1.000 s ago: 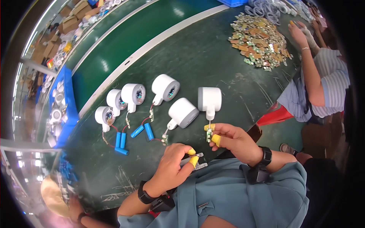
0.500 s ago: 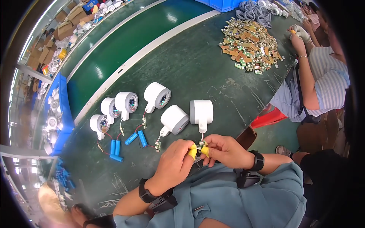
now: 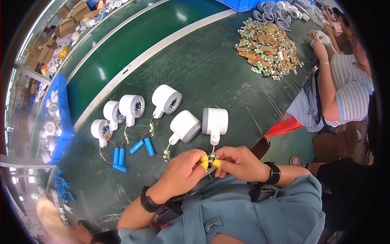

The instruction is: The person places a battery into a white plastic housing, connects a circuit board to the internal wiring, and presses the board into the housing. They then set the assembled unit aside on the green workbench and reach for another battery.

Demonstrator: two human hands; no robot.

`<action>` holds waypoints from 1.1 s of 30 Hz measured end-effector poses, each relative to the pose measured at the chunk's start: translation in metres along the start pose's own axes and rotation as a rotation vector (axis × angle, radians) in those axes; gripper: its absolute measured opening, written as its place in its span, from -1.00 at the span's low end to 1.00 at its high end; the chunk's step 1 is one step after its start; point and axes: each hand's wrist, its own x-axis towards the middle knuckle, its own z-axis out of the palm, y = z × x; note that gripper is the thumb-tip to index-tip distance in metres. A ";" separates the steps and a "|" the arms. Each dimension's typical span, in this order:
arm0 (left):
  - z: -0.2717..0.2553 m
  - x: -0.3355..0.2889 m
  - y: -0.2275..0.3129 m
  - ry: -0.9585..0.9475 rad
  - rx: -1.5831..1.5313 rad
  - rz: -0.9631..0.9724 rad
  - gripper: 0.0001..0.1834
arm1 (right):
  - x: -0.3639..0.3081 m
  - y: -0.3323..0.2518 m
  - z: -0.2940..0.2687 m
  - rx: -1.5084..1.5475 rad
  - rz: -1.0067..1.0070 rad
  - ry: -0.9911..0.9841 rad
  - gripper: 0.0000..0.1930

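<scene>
My left hand (image 3: 181,171) and my right hand (image 3: 237,162) meet at the near edge of the dark green table (image 3: 211,73). Both pinch a small green circuit board (image 3: 211,158) between fingertips that wear yellow finger cots. The board hangs by thin wires from a white round device (image 3: 214,122) standing just behind it. A second white device (image 3: 185,127) lies to its left with its own small board (image 3: 166,154) on wires. Both wrists carry black bands.
Three more white devices (image 3: 131,107) stand to the left, with several blue cylindrical batteries (image 3: 119,157) on red wires. A heap of small circuit boards (image 3: 268,46) lies far right, where a person in a striped shirt (image 3: 349,97) works. Blue bins (image 3: 53,122) line the left.
My hands came together: the right hand moved left and down to meet the left, and both now hold the one small board below the white device. The view shifted slightly.
</scene>
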 end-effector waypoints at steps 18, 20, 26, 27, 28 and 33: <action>-0.001 0.005 0.000 -0.051 -0.019 -0.081 -0.79 | 0.002 0.005 0.002 -0.296 -0.227 0.083 -0.76; -0.001 0.005 -0.001 -0.052 -0.032 -0.093 -0.80 | 0.003 0.006 0.003 -0.293 -0.249 0.100 -0.76; 0.003 0.004 0.002 0.000 -0.021 -0.102 -0.83 | 0.002 0.005 0.006 -0.316 -0.247 0.128 -0.75; 0.003 0.004 0.003 -0.002 -0.022 -0.103 -0.83 | 0.002 0.005 0.006 -0.316 -0.245 0.129 -0.75; 0.003 0.004 0.005 -0.005 -0.027 -0.126 -0.83 | 0.003 0.006 0.006 -0.318 -0.247 0.133 -0.75; 0.006 0.003 0.005 -0.005 -0.044 -0.134 -0.81 | 0.002 0.010 0.007 -0.351 -0.273 0.156 -0.76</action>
